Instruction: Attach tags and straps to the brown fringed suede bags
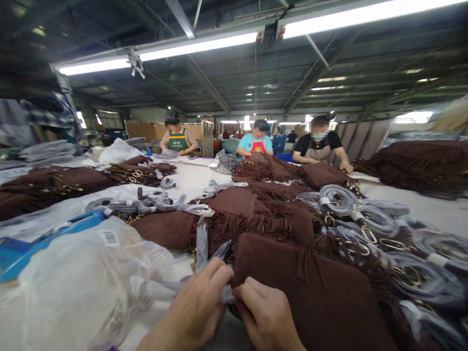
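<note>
My left hand (203, 300) and my right hand (265, 309) are close together at the bottom centre, fingers pinched. A bit of clear plastic wrapping (227, 294) shows between their fingertips, and both hands appear closed on it. It lies at the left edge of a dark brown suede-like fringed bag (300, 292), whose flat panel extends under and beside my right hand. What the fingers cover is hidden. Behind my left hand, a plastic-covered strip (202, 246) stands up against more brown fringed bags (234, 202).
Coiled straps in plastic (340, 200) with gold clasps (369, 235) crowd the right. On the left are a white translucent bag (84, 282) and a blue object (54, 241). More brown bags (80, 180) lie beyond. Three people (179, 139) work across the table (193, 178).
</note>
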The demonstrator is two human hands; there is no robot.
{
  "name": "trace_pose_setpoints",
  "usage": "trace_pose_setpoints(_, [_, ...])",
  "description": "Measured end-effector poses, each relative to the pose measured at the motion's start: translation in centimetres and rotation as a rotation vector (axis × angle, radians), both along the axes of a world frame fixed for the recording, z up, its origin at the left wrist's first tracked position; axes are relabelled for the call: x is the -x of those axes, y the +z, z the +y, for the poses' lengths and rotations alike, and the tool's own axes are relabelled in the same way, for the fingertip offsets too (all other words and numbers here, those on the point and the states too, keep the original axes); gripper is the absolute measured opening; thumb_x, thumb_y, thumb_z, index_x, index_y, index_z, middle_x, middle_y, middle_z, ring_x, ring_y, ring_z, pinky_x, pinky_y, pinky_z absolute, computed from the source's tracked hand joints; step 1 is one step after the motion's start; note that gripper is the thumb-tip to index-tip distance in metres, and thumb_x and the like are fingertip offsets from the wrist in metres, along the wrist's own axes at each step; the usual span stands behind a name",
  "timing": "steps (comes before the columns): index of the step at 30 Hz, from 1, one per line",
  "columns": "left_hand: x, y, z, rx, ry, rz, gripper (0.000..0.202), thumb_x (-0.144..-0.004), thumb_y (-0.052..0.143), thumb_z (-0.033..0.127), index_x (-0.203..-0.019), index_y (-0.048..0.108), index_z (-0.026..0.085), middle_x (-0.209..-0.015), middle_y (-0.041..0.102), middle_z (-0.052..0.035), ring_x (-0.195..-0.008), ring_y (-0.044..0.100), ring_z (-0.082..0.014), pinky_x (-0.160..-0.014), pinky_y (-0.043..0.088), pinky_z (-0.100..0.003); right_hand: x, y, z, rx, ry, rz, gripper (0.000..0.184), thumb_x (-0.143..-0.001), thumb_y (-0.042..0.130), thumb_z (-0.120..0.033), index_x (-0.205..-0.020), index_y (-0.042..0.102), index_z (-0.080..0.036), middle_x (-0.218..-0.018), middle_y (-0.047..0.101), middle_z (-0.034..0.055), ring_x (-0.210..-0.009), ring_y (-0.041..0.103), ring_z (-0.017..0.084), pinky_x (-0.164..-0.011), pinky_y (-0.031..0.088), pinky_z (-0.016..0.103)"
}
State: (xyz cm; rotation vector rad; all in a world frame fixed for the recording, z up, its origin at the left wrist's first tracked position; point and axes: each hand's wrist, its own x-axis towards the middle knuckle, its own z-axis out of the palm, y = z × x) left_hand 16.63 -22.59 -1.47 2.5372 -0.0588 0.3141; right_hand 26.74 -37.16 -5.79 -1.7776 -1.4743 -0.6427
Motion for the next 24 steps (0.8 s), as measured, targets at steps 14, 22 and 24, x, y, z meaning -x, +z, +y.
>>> trace_pose_setpoints(14, [-0.6, -0.4, 2.3, 0.565, 0.081, 0.536, 0.021, -0.07, 0.043, 0.009, -0.083, 0.056, 0.02, -0.06, 0.053, 0.0052, -0.052, 0.058, -0.0137, -0.044, 0.04, -0.019, 0.3, -3.5, 0.2, -0.022, 0.11, -0.293, 0.045, -0.104, 0.031, -0.014, -0.068, 0.057, -0.02, -0.05, 0.046, -0.0023, -0.043, 0.039, 0.014, -0.048, 0.019, 0.033])
trace_pose_setpoints(22, [0.5, 1.0, 2.6, 0.251, -0.13, 0.534, 0.033, -0.067, 0.076, 0.032, -0.098, 0.067, 0.024, -0.068, 0.054, 0.007, -0.062, 0.052, -0.012, -0.049, 0.033, -0.017, 0.8, -2.0, -0.6, 0.102, 0.191, -0.227, 0.049, -0.107, 0.028, -0.021, -0.066, 0.054, -0.019, -0.052, 0.051, -0.002, -0.045, 0.045, 0.012, -0.047, 0.025, 0.03])
trace_pose_setpoints(24, [0.4, 0.9, 2.8, 0.221, -0.161, 0.546, 0.04, -0.062, 0.081, 0.035, -0.098, 0.066, 0.024, -0.071, 0.054, 0.0069, -0.064, 0.051, -0.0122, -0.051, 0.033, -0.018, 1.2, -1.9, -0.4, 0.069, 0.158, -0.258, 0.046, -0.107, 0.03, -0.02, -0.066, 0.052, -0.02, -0.051, 0.051, -0.0023, -0.043, 0.045, 0.013, -0.046, 0.025, 0.03])
